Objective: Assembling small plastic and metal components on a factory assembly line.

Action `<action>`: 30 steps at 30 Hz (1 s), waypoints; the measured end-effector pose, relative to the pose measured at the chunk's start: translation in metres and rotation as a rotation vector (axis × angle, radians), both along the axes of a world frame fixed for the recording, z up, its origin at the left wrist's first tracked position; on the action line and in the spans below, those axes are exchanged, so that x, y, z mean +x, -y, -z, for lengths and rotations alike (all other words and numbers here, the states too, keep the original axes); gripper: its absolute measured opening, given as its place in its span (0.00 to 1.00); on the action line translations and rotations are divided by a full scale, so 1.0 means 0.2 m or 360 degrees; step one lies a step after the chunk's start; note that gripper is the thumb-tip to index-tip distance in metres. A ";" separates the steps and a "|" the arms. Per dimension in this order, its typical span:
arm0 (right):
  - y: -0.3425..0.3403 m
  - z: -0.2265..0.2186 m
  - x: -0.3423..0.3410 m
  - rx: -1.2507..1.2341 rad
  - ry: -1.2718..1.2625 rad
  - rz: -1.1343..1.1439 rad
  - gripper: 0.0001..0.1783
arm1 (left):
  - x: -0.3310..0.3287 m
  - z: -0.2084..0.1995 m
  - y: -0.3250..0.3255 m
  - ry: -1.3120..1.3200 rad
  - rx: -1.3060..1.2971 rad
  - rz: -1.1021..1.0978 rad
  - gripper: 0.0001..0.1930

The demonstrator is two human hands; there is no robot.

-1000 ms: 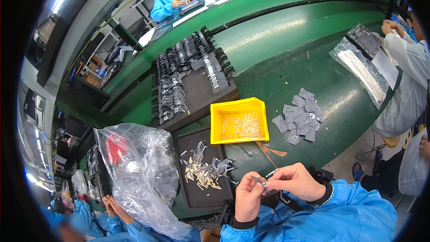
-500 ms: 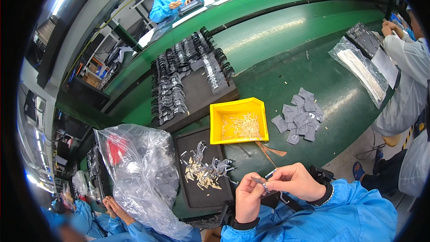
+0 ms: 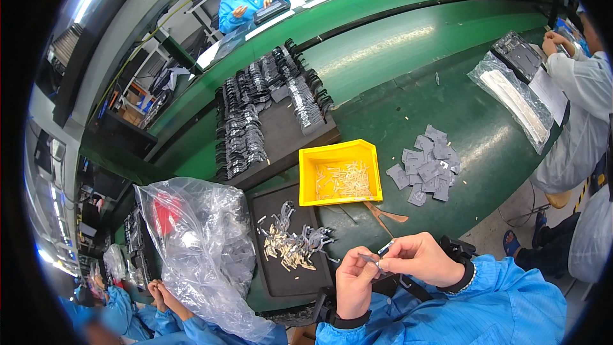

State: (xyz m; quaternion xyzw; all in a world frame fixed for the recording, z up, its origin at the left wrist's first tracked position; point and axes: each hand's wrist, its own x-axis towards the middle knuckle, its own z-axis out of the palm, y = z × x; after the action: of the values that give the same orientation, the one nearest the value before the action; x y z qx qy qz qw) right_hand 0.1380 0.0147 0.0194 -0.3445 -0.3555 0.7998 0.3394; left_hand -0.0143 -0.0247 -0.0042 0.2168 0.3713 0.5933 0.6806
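Observation:
In front of my body, my left hand [image 3: 355,281] and my right hand [image 3: 424,259] meet with their fingertips almost touching. Thumb and forefinger of the left are closed on a small grey plastic part [image 3: 370,259]. The right pinches at the same part, and a small dark piece with a pale end [image 3: 385,248] sticks up beside its fingers. Exactly how the pieces join is hidden by the fingers. Just beyond my hands lies a copper-coloured pair of tweezers [image 3: 385,217]. A yellow bin [image 3: 306,179] behind it holds many small pale pins.
Left of my hands, a black tray [image 3: 274,284] carries grey clips and cream pieces beside a clear plastic bag [image 3: 204,236]. Flat grey plates [image 3: 434,166] are heaped right. Black parts [image 3: 246,121] stand in rows on a foam block [image 3: 281,131]. Co-workers sit across, right and lower left.
My hands keep nearly the same pose around the small grey part. Across the bench, the co-worker's hands have moved apart, one now resting on the dark device.

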 end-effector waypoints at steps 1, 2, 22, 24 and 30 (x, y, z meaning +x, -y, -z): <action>0.00 0.00 0.00 0.0001 0.0000 0.0001 0.03 | 0.00 0.00 0.00 -0.0002 0.0004 -0.0002 0.08; 0.00 0.00 0.00 0.0008 0.0005 -0.0002 0.03 | 0.00 0.00 0.00 -0.0002 0.0003 -0.0001 0.08; -0.02 -0.03 0.01 0.0037 0.0049 -0.0065 0.02 | 0.00 -0.02 0.01 -0.0196 0.0148 -0.0068 0.09; -0.01 -0.02 0.01 0.0065 0.0014 -0.0035 0.01 | 0.00 -0.02 0.01 -0.0197 0.0164 -0.0062 0.09; -0.01 -0.01 0.02 0.0065 -0.0042 -0.0036 0.02 | 0.00 -0.02 0.01 -0.0229 0.0189 -0.0046 0.10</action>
State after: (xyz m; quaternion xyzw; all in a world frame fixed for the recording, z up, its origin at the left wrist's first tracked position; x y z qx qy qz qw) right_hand 0.1414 0.0173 0.0220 -0.3229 -0.3713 0.8006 0.3418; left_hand -0.0149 -0.0267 -0.0007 0.2935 0.3866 0.6068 0.6295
